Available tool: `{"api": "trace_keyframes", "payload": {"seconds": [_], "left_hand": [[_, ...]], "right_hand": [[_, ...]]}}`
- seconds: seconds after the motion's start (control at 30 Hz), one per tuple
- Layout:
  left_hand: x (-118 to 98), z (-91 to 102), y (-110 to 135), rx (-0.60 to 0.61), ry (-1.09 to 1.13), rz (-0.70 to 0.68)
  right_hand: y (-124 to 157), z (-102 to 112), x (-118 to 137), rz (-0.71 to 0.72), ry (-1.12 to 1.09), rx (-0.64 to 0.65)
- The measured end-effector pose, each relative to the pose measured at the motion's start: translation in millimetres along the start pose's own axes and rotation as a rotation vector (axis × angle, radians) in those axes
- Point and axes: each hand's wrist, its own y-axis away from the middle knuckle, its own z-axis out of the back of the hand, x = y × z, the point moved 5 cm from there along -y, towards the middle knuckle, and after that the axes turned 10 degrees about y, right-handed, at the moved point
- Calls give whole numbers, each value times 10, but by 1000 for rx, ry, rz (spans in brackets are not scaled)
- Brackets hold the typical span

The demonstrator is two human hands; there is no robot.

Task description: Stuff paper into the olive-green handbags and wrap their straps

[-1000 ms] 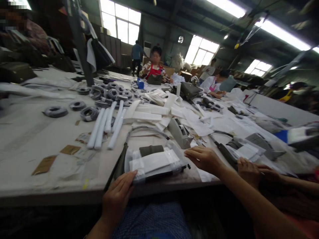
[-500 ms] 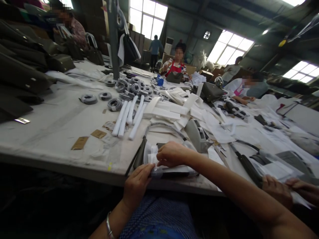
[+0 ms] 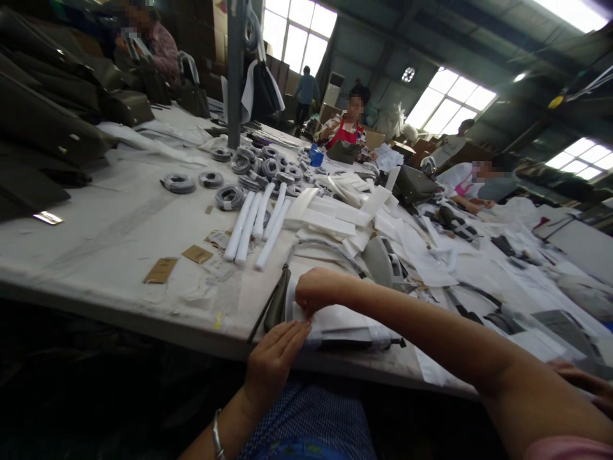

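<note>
A dark olive handbag lies at the near table edge, its looped handle wrapped and pointing away from me. White packing sheet covers its opening, with clear film along the near edge. My left hand, a silver bangle on its wrist, grips the bag's near left edge with fingers pressed together; its thumb is hidden. Just above it, my right hand is curled down in a pinch at the white sheet, the fingertips partly hidden. The two hands almost touch.
White foam tubes, coiled grey straps and brown cards lie ahead. White sheets and a grey bag piece sit beyond the bag. A co-worker's hand is at right; a metal post stands farther back.
My right hand has shifted left across the bag and turned fingers down, its forearm reaching further over. My left hand stays at the near edge. The view has swung slightly left.
</note>
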Motion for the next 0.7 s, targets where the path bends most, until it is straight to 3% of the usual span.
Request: {"api": "trace_keyframes", "payload": {"seconds": [0.17, 0.3, 0.4, 0.57, 0.63, 0.7], "left_hand": [[6, -8, 19, -24, 13, -17], [0, -15, 7, -32, 4, -13], [-17, -11, -2, -28, -14, -8], [-37, -10, 17, -21, -39, -9], [-39, -8, 21, -41, -47, -10], [-42, -3, 15, -68, -49, -15]], "right_hand": [[-77, 12, -33, 40, -17, 4], [-107, 21, -151, 31, 33, -86], [-163, -7, -451, -78, 22, -124], [-132, -115, -1115, -398, -175, -240], [-46, -173, -1189, -457, -211, -316], [52, -252, -1101, -462, -262, -391]]}}
